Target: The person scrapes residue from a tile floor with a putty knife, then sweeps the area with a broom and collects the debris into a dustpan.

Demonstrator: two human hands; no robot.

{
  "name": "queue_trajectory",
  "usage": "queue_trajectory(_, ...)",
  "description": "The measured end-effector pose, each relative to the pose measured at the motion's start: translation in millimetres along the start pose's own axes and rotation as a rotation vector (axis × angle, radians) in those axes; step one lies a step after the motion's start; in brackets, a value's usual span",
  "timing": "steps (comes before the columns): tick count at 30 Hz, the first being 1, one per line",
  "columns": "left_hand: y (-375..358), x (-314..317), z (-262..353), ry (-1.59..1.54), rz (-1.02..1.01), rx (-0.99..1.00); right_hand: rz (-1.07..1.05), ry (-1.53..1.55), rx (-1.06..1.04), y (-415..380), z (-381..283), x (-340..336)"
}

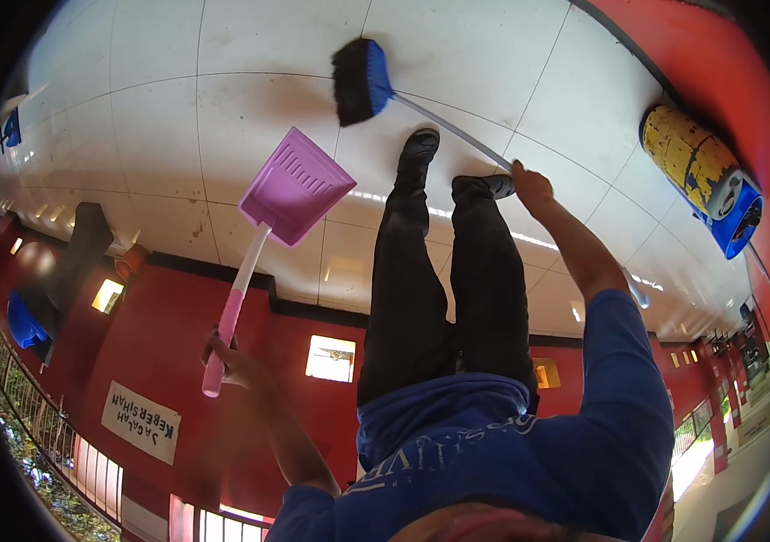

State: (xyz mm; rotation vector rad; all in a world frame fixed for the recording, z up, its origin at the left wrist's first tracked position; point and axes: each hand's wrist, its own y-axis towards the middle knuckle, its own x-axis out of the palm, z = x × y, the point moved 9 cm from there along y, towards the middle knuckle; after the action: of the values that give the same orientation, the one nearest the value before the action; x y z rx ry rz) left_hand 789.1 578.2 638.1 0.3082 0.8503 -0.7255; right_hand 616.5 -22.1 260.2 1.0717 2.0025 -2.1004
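My left hand is closed around the pink grip of a long-handled pink dustpan. The pan is held out ahead of me to the left. In my right hand is the upper end of the grey stick of a broom. Its blue head with dark bristles reaches over the pale tiles in front of my shoes, bristles toward the left. A gap separates the broom head from the dustpan. The frame does not plainly show whether the bristles touch the floor.
Large pale floor tiles surround my feet. A worn yellow bin stands at right, a blue object with a stick beside it. Red walls lie behind me, one with a white sign. A blue item is at far left.
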Motion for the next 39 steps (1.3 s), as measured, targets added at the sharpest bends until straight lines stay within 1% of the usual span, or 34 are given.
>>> queue_trajectory(2,6,20,-10,-0.036,-0.051,0.000,-0.128,-0.013,0.211,-83,84,3)
queue_trajectory(3,8,35,-10,-0.034,-0.085,0.030,-0.150,-0.063,0.232,-114,120,18)
queue_trajectory(6,-4,84,5,-0.042,-0.185,0.100,-0.172,0.058,0.353,-192,136,-16)
queue_trajectory(8,-9,110,14,-0.033,-0.242,0.162,-0.087,0.167,0.396,-213,144,-34)
queue_trajectory(10,-18,134,22,-0.068,-0.343,0.350,0.001,0.224,0.447,-195,160,-43)
queue_trajectory(11,-33,146,40,-0.069,-0.374,0.375,0.073,0.277,0.467,-173,167,-54)
queue_trajectory(13,-71,171,80,-0.146,-0.385,0.338,0.200,0.351,0.454,-109,193,-70)
queue_trajectory(14,-77,177,88,-0.145,-0.408,0.367,0.201,0.408,0.481,-78,206,-66)
queue_trajectory(15,-84,186,94,-0.138,-0.448,0.371,0.209,0.468,0.516,-55,219,-48)
queue_trajectory(16,-92,198,103,-0.131,-0.483,0.379,0.199,0.479,0.559,-49,224,-27)
queue_trajectory(18,-133,213,148,-0.082,-0.534,0.426,0.146,0.600,0.589,-82,222,26)
queue_trajectory(20,-180,220,186,-0.034,-0.583,0.462,0.009,0.669,0.651,-149,216,102)
queue_trajectory(21,-196,225,200,-0.015,-0.625,0.463,-0.001,0.684,0.644,-182,209,129)
queue_trajectory(23,-219,239,223,0.001,-0.660,0.484,0.017,0.708,0.611,-231,203,149)
queue_trajectory(24,-233,249,240,-0.006,-0.669,0.515,0.030,0.738,0.615,-235,210,143)
queue_trajectory(26,-258,262,271,-0.105,-0.670,0.503,0.020,0.923,0.599,-253,217,123)
queue_trajectory(27,-268,275,284,-0.086,-0.691,0.528,0.066,0.929,0.609,-246,226,103)
queue_trajectory(30,-301,310,314,-0.103,-0.790,0.609,0.204,0.941,0.665,-174,274,16)
queue_trajectory(32,-302,333,328,-0.113,-0.710,0.615,0.324,0.938,0.635,-102,309,-13)
queue_trajectory(33,-311,340,339,-0.121,-0.731,0.661,0.336,0.958,0.652,-76,322,-16)
queue_trajectory(34,-316,376,351,-0.092,-0.770,0.683,0.281,0.991,0.692,-34,323,-8)
queue_trajectory(36,-329,393,378,-0.110,-0.852,0.763,0.281,1.056,0.726,-43,301,25)
queue_trajectory(38,-340,417,395,-0.082,-0.902,0.795,0.159,1.135,0.786,-84,249,90)
queue_trajectory(39,-346,430,403,-0.052,-0.932,0.827,0.076,1.143,0.824,-111,212,129)
